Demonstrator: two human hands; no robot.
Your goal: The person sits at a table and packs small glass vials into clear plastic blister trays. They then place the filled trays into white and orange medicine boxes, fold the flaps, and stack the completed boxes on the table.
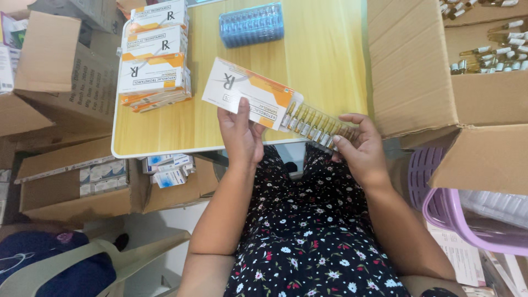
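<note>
Two hands, left hand holding carton, right hand holding ampoule tray

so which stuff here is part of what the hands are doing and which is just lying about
In hand:
left hand on white-and-orange carton
right hand on tray of amber ampoules

Lying about:
stack of matching cartons
blue plastic tray
cardboard box of loose ampoules
purple basket

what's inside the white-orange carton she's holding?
A tray of amber ampoules juts from the carton, right hand on its end, left hand gripping the carton. The part inside is hidden.
</note>
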